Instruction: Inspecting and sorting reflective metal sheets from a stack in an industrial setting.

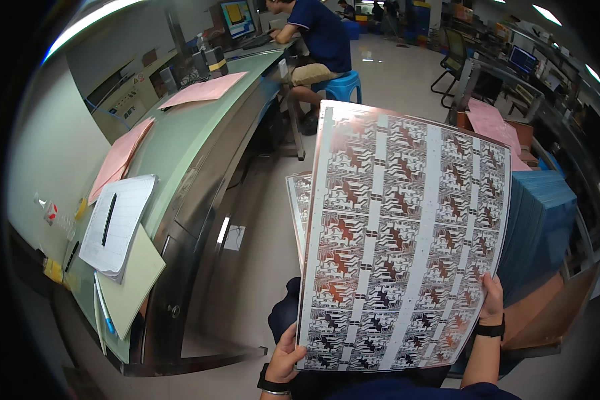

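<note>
A large circuit board panel (407,253) with rows of copper and pale trace patterns is held up in front of me, tilted slightly. Gripping its lower left edge is my left hand (285,357), thumb on the face. My right hand (492,301) closes around the lower right edge; the fingers of both hands are partly hidden behind the panel. Past the left edge, part of a second patterned panel (299,203) shows, mostly covered by the first. To the right, close to my right hand, stands a thick stack of blue-edged panels (537,213).
At left a glass-topped table (200,133) carries a notebook (123,220) with a black pen (109,220), pink sheets (203,90) and a bottle (53,213). A co-worker (320,33) sits on a blue stool (340,85) beyond. Brown cardboard (553,307) lies below the stack.
</note>
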`<control>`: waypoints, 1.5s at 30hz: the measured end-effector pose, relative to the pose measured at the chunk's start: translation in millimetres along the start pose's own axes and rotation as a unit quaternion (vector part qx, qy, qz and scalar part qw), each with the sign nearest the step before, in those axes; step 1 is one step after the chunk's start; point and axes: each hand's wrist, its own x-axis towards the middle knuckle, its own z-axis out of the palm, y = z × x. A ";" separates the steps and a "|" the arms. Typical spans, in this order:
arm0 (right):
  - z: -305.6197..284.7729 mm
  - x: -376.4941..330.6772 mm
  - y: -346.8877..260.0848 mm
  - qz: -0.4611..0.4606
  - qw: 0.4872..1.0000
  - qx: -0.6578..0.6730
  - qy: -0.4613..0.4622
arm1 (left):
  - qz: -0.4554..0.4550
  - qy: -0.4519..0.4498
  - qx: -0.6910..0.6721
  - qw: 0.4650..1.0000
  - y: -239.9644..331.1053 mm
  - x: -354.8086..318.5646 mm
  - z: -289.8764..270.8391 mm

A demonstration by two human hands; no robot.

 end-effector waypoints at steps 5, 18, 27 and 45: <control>-0.9 0.7 0.5 0.004 1.000 0.015 -0.002 | 0.004 0.019 -0.010 1.000 2.1 3.2 -6.1; 11.9 -3.9 -3.2 -0.009 0.999 0.039 -0.023 | 0.069 0.029 -0.088 0.993 5.5 6.5 3.6; 83.7 0.8 40.1 -0.020 0.981 0.188 0.043 | 0.108 0.036 -0.049 0.992 -27.0 28.2 92.2; -15.7 -19.7 11.1 -0.024 0.979 0.116 0.168 | 0.109 0.082 0.005 0.991 10.3 30.8 67.3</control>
